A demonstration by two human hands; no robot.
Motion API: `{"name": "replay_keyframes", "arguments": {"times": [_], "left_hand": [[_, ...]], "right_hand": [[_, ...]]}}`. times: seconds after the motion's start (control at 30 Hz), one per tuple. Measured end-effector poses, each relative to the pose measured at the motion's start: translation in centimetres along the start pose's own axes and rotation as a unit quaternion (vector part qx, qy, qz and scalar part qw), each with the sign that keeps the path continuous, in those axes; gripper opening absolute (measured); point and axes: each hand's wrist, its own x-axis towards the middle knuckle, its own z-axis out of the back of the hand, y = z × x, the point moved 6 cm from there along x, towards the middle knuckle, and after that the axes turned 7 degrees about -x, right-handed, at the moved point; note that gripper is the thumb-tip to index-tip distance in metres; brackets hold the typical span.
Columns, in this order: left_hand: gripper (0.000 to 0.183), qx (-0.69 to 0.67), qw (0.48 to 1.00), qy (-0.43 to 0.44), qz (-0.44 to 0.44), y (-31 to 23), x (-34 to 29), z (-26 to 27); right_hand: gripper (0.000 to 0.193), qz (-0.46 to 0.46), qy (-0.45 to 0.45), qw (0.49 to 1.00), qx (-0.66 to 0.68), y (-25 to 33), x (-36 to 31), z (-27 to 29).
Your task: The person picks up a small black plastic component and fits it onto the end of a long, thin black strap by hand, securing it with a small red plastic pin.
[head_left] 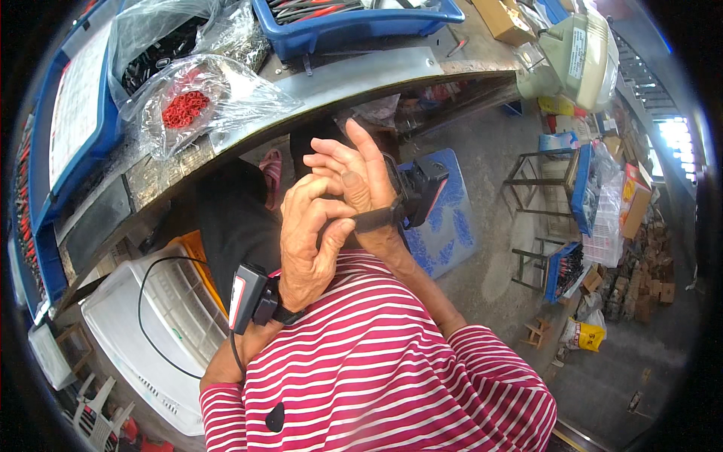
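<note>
On the table (354,79), a blue tray (361,26) is holding long red and dark pieces, and a clear plastic bag (199,102) is lying beside it with a cluster of small red rings (184,109) inside; another clear bag (162,45) behind it is holding dark small parts. A blue bin (71,128) is sitting at the table's left end, and a white crate (154,320) is standing on the floor below.

The person is holding both hands up in front of the chest, below the table edge. The left hand (312,241) is pinching a dark strap (376,218) that is wrapping the right wrist — its fingers are curling closed on the strap's free end. The strap's long axis is running roughly left to right across the wrist, ending at a small black device (422,188) sitting on the far side of that wrist, pointing up and to the right. The right hand (350,169) is standing upright with its fingers loosely spread and grasping nothing. A similar device (248,297) is strapped on the left wrist, a black cable (151,301) looping from it
</note>
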Motion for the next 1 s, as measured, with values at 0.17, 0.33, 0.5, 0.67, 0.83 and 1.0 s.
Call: {"name": "replay_keyframes", "arguments": {"times": [0.17,0.33,0.5,0.67,0.83,1.0], "left_hand": [[0.028,-0.117,0.99,-0.01,0.072,2.1,-1.0,0.2],[0.031,-0.05,0.995,-0.019,0.088,2.8,-1.3,0.8],[0.029,-0.008,1.0,-0.027,0.009,2.1,-0.8,1.1],[0.017,0.004,1.0,-0.005,-0.028,1.4,-0.6,1.5],[0.016,-0.066,0.992,0.104,0.022,1.0,-0.8,1.1],[0.021,-0.076,0.989,0.129,0.009,-0.1,-1.1,1.5]], "right_hand": [[0.058,-0.037,0.002,0.999,0.01,-0.1,-0.1,-0.3],[0.051,-0.04,-0.003,0.998,0.05,-0.5,-0.3,-0.2],[0.045,-0.054,0.028,0.988,0.141,-0.1,-0.3,-1.0],[0.06,-0.093,0.0,0.976,0.198,-0.3,0.0,-1.2],[0.089,-0.064,-0.021,0.977,0.202,-0.5,0.6,-1.6],[0.085,-0.08,0.045,0.979,0.183,-0.5,0.5,-3.5]]}}
